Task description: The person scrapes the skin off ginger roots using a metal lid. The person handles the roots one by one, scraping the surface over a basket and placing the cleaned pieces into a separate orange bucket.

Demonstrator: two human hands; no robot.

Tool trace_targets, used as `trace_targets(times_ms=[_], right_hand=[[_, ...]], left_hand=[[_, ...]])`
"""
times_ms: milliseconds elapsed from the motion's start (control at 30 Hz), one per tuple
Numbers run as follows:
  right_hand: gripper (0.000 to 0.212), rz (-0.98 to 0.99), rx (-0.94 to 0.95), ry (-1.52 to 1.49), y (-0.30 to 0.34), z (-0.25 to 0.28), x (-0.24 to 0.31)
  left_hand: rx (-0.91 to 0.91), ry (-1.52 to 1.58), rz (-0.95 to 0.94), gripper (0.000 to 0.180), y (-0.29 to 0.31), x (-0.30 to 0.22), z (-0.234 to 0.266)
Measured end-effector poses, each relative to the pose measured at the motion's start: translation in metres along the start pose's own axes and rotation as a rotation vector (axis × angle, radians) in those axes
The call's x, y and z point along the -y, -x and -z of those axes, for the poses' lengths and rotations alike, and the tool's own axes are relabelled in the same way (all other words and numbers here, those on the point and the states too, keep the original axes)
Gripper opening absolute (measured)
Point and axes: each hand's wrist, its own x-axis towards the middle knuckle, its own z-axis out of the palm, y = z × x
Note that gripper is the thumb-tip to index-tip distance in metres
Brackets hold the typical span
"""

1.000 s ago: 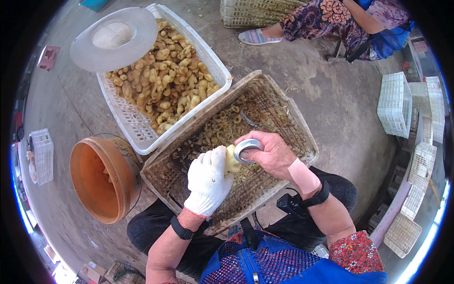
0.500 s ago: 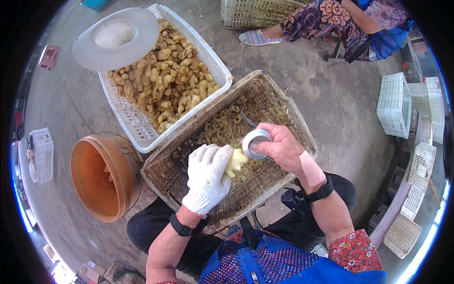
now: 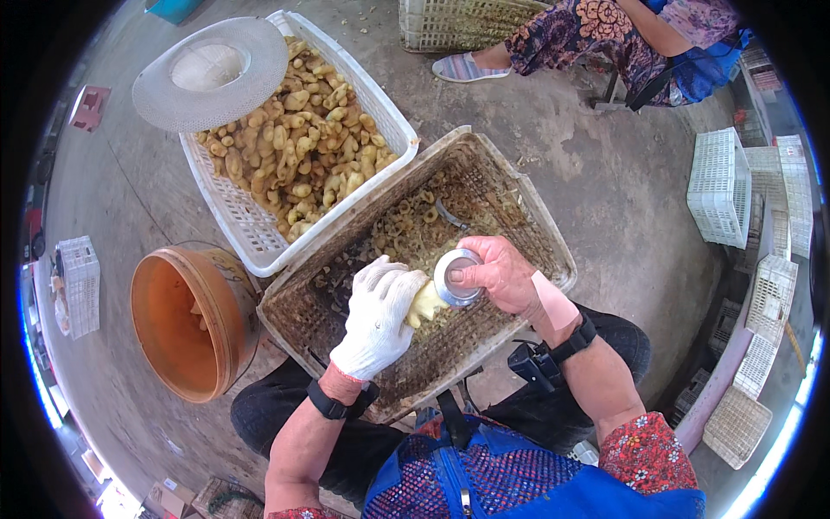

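My left hand [image 3: 377, 318], in a white knit glove, is closed around a pale, peeled piece of ginger [image 3: 425, 303]. The ginger's knobbly end sticks out toward my right hand [image 3: 508, 275], which is bare and grips a round silvery metal lid [image 3: 459, 277] with its thumb inside the rim. The lid's edge meets the ginger or lies right by it. Both hands are over a dirty, brown-stained crate [image 3: 536, 227] that holds peel scraps and ring-shaped bits. A curved metal piece [image 3: 450, 214] lies among the scraps.
Beyond, at the left, a white crate [image 3: 377, 93] is full of unpeeled ginger [image 3: 303, 138], with a mesh hat [image 3: 268, 60] on its corner. An orange bucket [image 3: 149, 337] with a few pieces inside stands left. Another person [image 3: 596, 43] sits far right; stacked crates [image 3: 719, 186] line the right.
The metal lid has turned, its round face now more toward me, and shifted slightly down and left against the ginger. My left hand has tilted a little with the ginger.
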Motion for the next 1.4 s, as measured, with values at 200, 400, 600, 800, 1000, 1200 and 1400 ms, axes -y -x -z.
trace_targets(times_ms=[200, 400, 600, 800, 1000, 1200, 1400], right_hand=[[0.01, -0.032, -0.273, 0.283, -0.006, 0.016, 0.023], [0.017, 0.028, -0.183, 0.121, 0.001, -0.006, 0.031], [0.021, 0.053, -0.05, -0.05, 0.0, -0.008, 0.022], [0.015, 0.143, -0.069, 0.149, 0.002, -0.017, 0.026], [0.011, 0.146, 0.011, 0.307, 0.002, -0.019, 0.026], [0.016, 0.169, -0.399, 0.087, -0.014, 0.002, 0.018], [0.015, 0.193, -0.003, 0.363, -0.003, -0.015, 0.016]], left_hand=[[0.0, 0.321, 0.163, 0.044, 0.015, 0.004, -0.003], [0.069, 1.173, 0.729, 0.038, 0.012, -0.01, 0.002], [-0.044, 1.67, 1.011, 0.049, 0.011, -0.016, 0.001], [-0.103, 1.86, 1.132, 0.048, 0.009, -0.01, -0.006], [0.198, 1.809, 1.162, 0.05, 0.012, -0.012, -0.005], [0.244, 2.067, 1.259, 0.055, 0.015, -0.007, -0.006], [0.121, 2.108, 1.401, 0.054, 0.014, -0.006, -0.012]])
